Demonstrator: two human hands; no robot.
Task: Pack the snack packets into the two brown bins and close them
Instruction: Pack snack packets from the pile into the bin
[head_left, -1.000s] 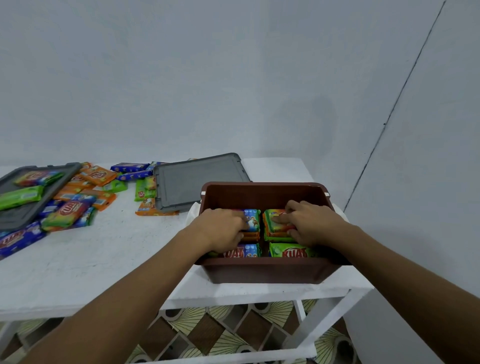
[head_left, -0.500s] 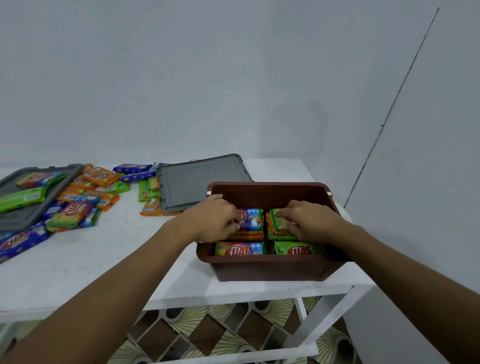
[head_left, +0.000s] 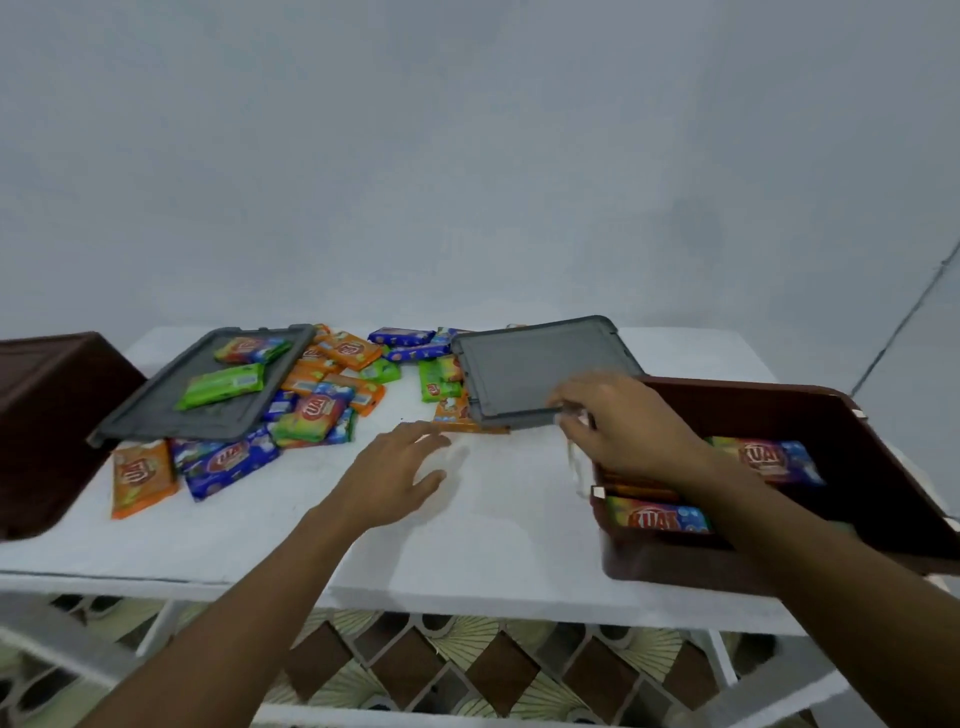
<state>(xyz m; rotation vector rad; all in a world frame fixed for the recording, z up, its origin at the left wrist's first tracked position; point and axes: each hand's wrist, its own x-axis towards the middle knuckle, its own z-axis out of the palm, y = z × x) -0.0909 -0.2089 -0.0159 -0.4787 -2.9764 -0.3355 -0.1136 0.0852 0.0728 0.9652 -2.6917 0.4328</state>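
A brown bin (head_left: 753, 388) stands at the table's right end with snack packets (head_left: 658, 518) stacked inside. Left of it a grey lid (head_left: 524, 364) rests tilted on some packets. My right hand (head_left: 631, 423) is at that lid's near right corner, fingers above the edge and thumb below, pinching it. My left hand (head_left: 395, 475) hovers open over bare tabletop, holding nothing. Several loose packets (head_left: 317, 413) lie in a pile at the back left. A second brown bin (head_left: 47, 415) sits at the far left edge of view.
A second grey lid (head_left: 171, 410) leans over the pile with a green packet (head_left: 221, 385) and another packet on top. The white table (head_left: 493, 525) ends just right of the filled bin, near the wall. Patterned floor tiles show below.
Both hands have come out of the filled bin. The left one moved out over the table; the right one moved to the grey lid's corner. My view has swung left, bringing the second bin in.
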